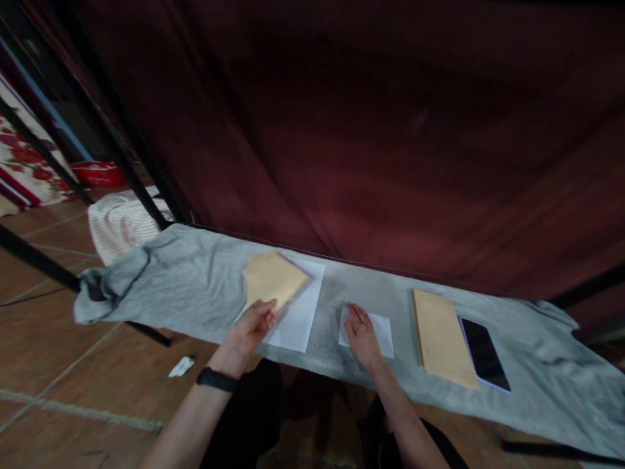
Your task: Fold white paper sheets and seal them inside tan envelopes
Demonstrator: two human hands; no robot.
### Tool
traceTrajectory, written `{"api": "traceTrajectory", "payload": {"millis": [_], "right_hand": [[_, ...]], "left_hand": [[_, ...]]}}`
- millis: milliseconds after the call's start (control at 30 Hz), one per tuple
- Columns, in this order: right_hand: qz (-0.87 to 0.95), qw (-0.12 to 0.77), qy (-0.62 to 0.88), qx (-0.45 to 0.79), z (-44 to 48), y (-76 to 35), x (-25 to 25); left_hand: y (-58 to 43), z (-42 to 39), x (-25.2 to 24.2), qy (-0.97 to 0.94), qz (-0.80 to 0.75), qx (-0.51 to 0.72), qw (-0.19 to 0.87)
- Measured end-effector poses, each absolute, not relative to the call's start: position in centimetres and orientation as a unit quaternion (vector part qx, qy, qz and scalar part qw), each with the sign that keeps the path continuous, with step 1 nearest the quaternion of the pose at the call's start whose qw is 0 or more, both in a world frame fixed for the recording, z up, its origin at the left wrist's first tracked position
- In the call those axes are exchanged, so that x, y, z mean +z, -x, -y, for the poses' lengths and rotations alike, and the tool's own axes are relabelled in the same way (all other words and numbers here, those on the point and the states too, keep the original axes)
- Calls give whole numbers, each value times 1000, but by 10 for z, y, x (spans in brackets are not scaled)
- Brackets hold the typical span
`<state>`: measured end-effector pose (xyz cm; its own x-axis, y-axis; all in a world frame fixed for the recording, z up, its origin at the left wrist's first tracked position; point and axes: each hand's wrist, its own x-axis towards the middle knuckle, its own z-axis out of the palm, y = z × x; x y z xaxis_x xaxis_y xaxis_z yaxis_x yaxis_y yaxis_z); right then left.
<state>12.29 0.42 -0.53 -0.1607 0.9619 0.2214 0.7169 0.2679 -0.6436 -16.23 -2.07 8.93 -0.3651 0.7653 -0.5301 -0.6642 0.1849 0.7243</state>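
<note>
My left hand (256,325) is closed on the near corner of a brown envelope (278,281), thumb on top. The envelope is tilted over a white paper sheet (297,326); other brown paper shows behind its far left edge, though I cannot tell how many pieces. My right hand (359,332) lies with its fingers stretched out on a smaller white paper (382,333), pressing it to the cloth. To the right of that hand is a stack of brown envelopes (443,335).
A grey cloth (195,280) covers the narrow bench. A phone (485,353) lies beside the stack. Behind hangs a dark red curtain (342,143). Black metal bars (117,111) stand at left, near a striped cloth (124,225) and a red basket (97,174). Crumpled white paper (181,366) lies on the floor.
</note>
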Motion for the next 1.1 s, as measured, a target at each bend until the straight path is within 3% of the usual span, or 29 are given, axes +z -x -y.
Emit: {"api": "traceTrajectory", "payload": {"millis": [200,333,433,567,633,733,833,933,1100], "right_hand": [[533,443,458,556,-8,-100,21],[408,507,461,604,-13,-98,30],[374,498,472,624,-18,-105,35],[377,481,487,624,-23,-118,41],[384,475,488,624,-24,-124,43],[404,460,482,627,-24,-131,45],[420,453,476,626,-23,-137,47],[428,458,477,616,-24,-144,48],[487,433,468,596,-25,-152,46]], "left_hand": [[57,14,64,-104,-494,591,629],[28,17,49,-132,-480,572,652],[24,23,42,-153,-485,533,676],[25,36,42,-307,-504,353,726],[26,39,49,-467,-517,319,643],[33,28,64,-702,-516,356,338],[46,2,73,-813,-507,255,129],[61,-22,68,-845,-509,135,90],[75,-40,45,-850,-495,67,165]]}}
